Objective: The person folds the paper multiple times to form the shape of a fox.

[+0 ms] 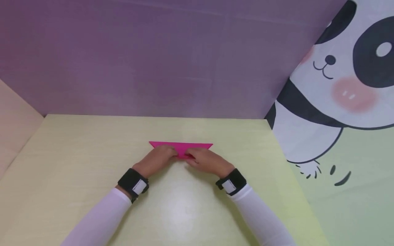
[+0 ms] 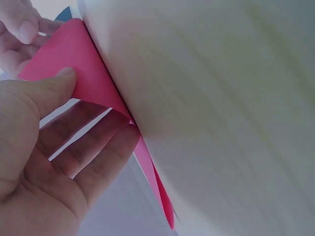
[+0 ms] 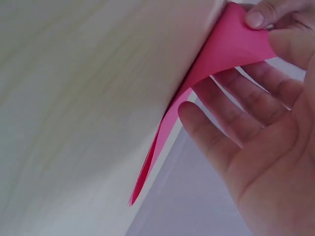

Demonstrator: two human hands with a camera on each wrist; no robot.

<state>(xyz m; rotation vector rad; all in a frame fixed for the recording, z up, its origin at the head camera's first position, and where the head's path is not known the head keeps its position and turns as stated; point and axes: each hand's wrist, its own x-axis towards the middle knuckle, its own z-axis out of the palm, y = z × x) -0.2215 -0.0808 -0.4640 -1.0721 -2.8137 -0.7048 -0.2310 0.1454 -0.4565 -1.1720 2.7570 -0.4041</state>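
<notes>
Pink folded paper triangle (image 1: 181, 147) lies on the pale yellow bench (image 1: 77, 160), its near corner pinched by left hand (image 1: 157, 158) and right hand (image 1: 208, 161).

Left hand (image 1: 158, 158) and right hand (image 1: 207, 161) meet, thumbs and fingers pinching.

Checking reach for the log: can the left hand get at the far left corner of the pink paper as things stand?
Probably yes. The left hand already pinches the pink paper near its middle, and the left corner lies close by on bare table with nothing between. The right hand holds the other side.
</notes>
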